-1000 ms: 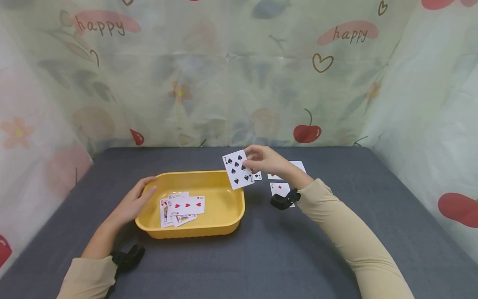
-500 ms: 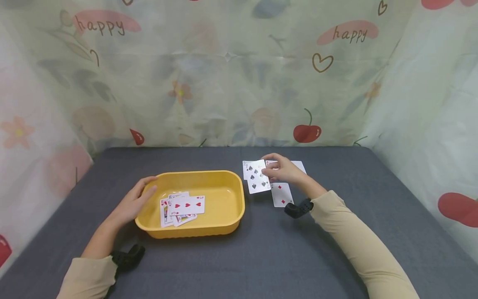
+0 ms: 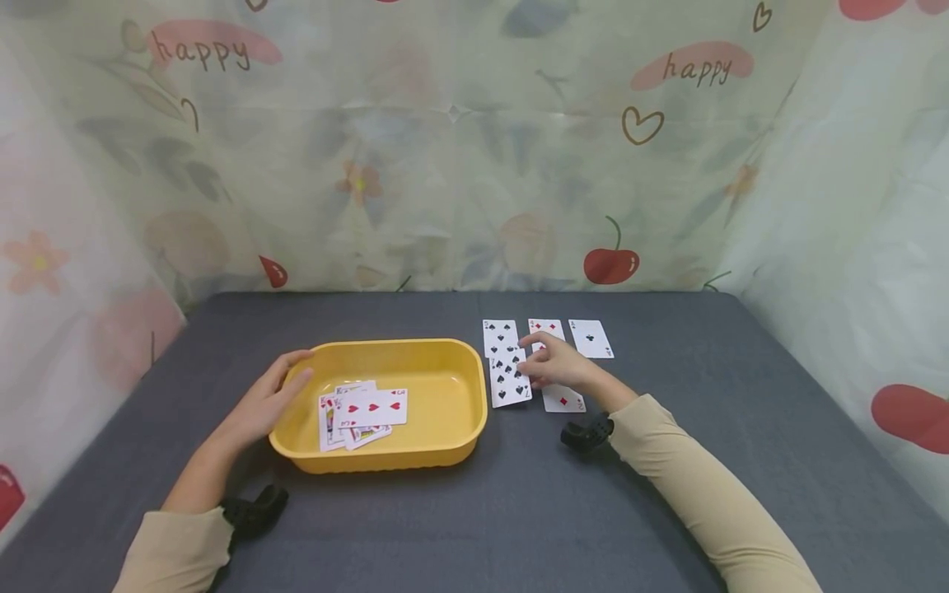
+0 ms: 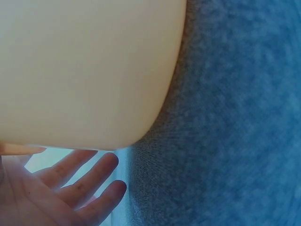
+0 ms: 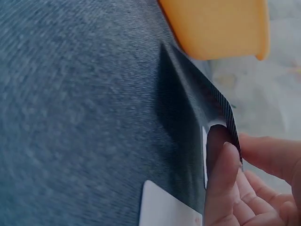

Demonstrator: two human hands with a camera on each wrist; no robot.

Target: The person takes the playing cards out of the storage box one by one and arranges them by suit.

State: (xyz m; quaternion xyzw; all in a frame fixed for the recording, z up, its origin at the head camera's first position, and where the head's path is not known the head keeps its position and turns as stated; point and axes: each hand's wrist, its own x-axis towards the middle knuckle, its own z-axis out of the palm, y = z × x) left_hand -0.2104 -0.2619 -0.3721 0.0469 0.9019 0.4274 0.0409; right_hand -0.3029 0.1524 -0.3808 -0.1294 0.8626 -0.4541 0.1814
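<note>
My right hand pinches a seven of spades playing card at its right edge. In the right wrist view the card stands tilted over the cloth with a shadow beside it, thumb on one face and fingers on the other. It overlaps the lower part of a five of spades. A two of diamonds lies under my right hand, partly hidden. My left hand rests at the left rim of a yellow basin, thumb on the inner side; the left wrist view shows its fingers loosely extended.
Inside the basin lie a three of hearts and several overlapping cards, some with face pictures. On the dark cloth-covered table, a diamonds card and an ace of clubs sit in the back row. A printed curtain encloses the table.
My right hand has carried the seven of spades from above the basin's right rim rightward, then down towards the table, just in front of the five of spades. My left hand has stayed put.
</note>
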